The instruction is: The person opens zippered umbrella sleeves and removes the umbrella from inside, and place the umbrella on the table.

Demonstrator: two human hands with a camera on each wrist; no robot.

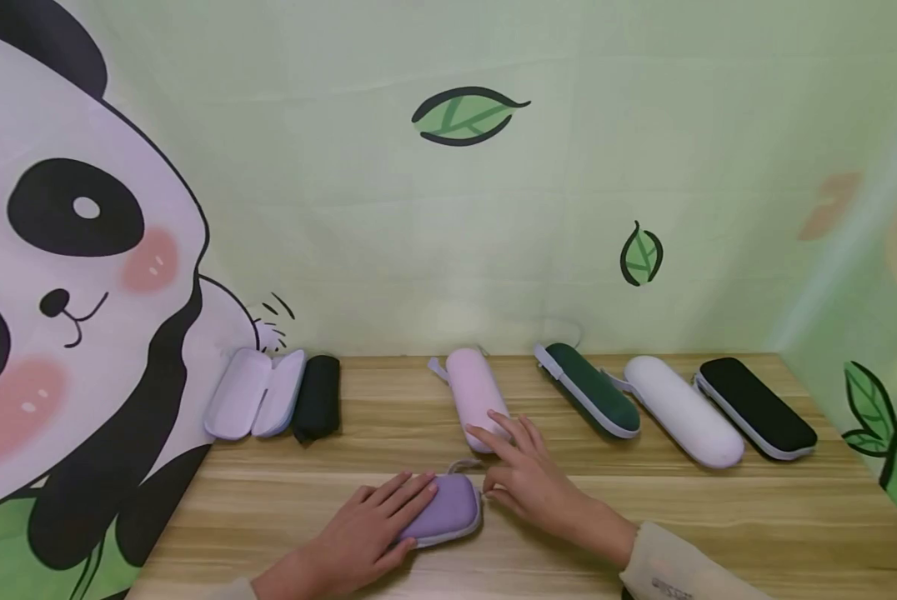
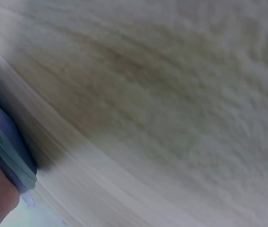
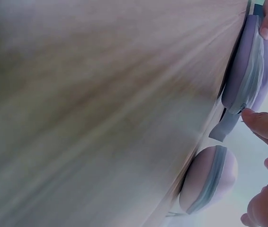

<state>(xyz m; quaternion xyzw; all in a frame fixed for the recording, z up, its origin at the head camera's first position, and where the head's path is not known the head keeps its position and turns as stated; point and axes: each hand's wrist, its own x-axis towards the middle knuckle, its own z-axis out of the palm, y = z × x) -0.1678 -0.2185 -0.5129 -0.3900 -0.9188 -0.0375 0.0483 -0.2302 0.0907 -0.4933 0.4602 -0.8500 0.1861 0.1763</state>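
A purple zip case (image 1: 445,510) lies on the table near the front, with a grey zip band and a wrist strap (image 3: 225,126). Across its top lie the fingers of my left hand (image 1: 369,521), while the thumb presses the near side, so the hand holds the case down. At the right end my right hand (image 1: 531,483) pinches the small zipper pull (image 3: 243,108) between thumb and forefinger; its other fingers spread outward. Just beyond those fingers lies a pink case (image 1: 477,392). In the left wrist view only an edge of the purple case (image 2: 11,137) shows.
An open lilac case (image 1: 238,392) and a black case or pouch (image 1: 318,396) lie at the back left. Toward the back right are a dark green case (image 1: 591,390), a white case (image 1: 681,412) and a black case (image 1: 759,408). A panda-printed cloth (image 1: 328,208) hangs behind.
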